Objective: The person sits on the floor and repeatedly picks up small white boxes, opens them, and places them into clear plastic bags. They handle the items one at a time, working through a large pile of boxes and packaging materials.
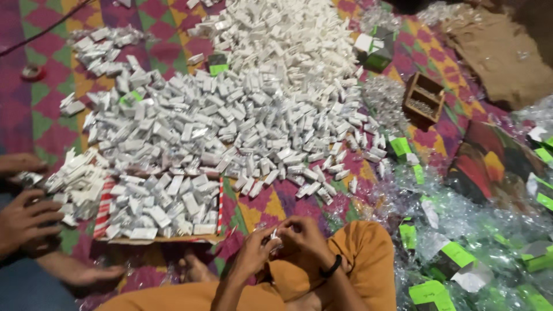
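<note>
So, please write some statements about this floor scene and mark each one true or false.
1. Both hands, left hand and right hand, hold a small white piece together. True.
2. The tray with striped edges is empty. False: it is full of small white boxes.
3. A wooden box lies right of the big white pile. True.
4. The right wrist is bare. False: it wears a black band.
5. Another person's hands are at the left edge. True.
</note>
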